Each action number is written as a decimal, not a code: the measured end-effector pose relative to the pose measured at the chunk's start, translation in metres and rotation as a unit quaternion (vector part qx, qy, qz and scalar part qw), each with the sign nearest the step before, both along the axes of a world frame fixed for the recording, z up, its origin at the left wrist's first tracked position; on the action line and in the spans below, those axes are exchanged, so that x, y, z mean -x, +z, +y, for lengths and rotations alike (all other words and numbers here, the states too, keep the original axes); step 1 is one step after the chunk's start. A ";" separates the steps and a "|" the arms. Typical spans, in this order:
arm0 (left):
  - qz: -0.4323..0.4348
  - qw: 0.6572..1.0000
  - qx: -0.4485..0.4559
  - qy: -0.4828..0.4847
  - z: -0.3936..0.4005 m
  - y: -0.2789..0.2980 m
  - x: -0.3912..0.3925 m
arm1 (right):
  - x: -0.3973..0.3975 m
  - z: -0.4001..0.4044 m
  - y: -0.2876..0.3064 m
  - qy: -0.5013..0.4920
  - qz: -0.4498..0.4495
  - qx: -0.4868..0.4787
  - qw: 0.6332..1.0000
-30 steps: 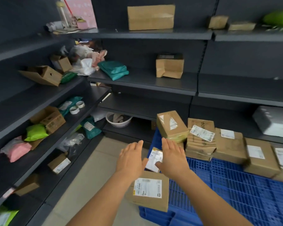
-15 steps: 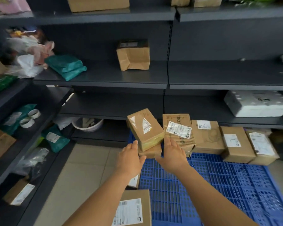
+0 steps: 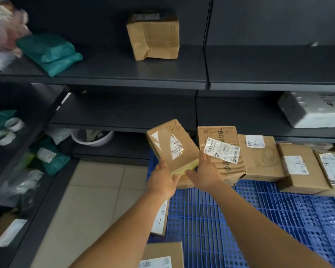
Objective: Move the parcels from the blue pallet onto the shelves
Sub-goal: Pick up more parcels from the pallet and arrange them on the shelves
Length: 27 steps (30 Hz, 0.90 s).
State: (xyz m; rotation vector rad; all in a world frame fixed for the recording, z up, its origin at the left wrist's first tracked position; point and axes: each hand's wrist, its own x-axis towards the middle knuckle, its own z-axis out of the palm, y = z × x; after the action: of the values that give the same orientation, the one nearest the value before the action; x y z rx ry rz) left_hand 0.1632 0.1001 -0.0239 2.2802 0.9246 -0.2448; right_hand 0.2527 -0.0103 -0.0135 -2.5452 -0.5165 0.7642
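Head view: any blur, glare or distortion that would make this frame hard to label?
Head view: left edge smeared, the white and pink bags barely readable; centre sharp, the held parcel between left hand and right hand is crisp; tape glare on its label; wide-angle bending of the shelf edges; dim, shadowed shelves.

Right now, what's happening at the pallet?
A person is picking a parcel off the blue pallet. Both hands are on a tilted brown box with a yellow edge: the left hand grips its lower left corner, the right hand its lower right edge. It sits on another parcel, at the left end of a row of cardboard parcels along the pallet's back. The dark shelves behind have open space; one holds a taped carton.
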 end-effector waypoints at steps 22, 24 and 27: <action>-0.174 0.950 0.025 0.259 -0.077 0.000 0.025 | 0.019 -0.065 0.006 0.020 0.012 -0.174 0.984; -0.188 0.949 0.027 0.253 -0.095 0.004 0.037 | 0.031 -0.085 0.014 0.009 0.008 -0.191 0.981; -0.206 0.946 0.051 0.246 -0.125 0.006 0.053 | 0.048 -0.119 0.022 -0.023 -0.007 -0.211 0.977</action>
State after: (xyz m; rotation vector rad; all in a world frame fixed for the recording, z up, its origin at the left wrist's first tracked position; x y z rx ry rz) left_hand 0.1100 -0.0249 -0.0181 1.8270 1.1763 0.3794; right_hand 0.2050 -0.1289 0.0087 -2.1613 -0.5544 0.5520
